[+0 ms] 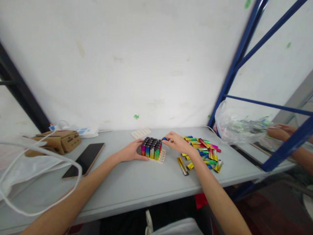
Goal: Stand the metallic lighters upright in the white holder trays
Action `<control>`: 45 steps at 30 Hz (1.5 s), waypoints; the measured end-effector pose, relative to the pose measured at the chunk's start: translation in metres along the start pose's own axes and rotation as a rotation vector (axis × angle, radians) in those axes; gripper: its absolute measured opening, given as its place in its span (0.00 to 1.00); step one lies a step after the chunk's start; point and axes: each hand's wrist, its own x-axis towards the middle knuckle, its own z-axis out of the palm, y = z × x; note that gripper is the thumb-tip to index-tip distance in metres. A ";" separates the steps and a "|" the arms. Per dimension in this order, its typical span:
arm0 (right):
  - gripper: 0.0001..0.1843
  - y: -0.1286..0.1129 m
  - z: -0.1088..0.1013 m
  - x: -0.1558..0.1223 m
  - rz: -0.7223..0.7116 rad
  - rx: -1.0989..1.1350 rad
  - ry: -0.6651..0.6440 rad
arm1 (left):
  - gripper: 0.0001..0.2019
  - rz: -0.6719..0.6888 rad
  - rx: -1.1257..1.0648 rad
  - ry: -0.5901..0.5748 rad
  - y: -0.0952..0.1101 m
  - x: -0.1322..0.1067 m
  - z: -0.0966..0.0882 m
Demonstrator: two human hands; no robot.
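Upright lighters [152, 148] with black tops and shiny multicoloured bodies stand packed in rows in a white tray [161, 156], whose right-hand pockets show bare. My left hand [134, 150] is closed around the left side of this block, thumb at the front and fingers behind. At the block's right edge, my right hand [176, 142] pinches a lighter [164, 139] with a bluish end, mostly covered by the fingers. To the right of that hand lies a loose pile of metallic lighters [205, 151] in gold, green, red, blue and pink.
Another white tray [141, 133] lies near the wall. At left are a phone [85, 159], a cardboard box [60, 141], a power strip [88, 131] and a white cable [79, 171]. Blue shelf posts [241, 55] stand at right; beyond, another person's hands [281, 132] touch a plastic bag [230, 127].
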 end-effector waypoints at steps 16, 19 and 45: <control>0.15 -0.006 -0.001 -0.001 0.320 0.321 -0.083 | 0.42 -0.014 -0.033 -0.008 0.001 0.001 0.000; 0.10 -0.002 -0.002 -0.003 0.302 0.287 -0.132 | 0.43 -0.016 -0.045 -0.011 0.001 0.001 0.000; 0.08 -0.028 0.002 0.004 0.257 0.006 -0.240 | 0.40 -0.019 -0.050 -0.042 0.005 0.000 -0.004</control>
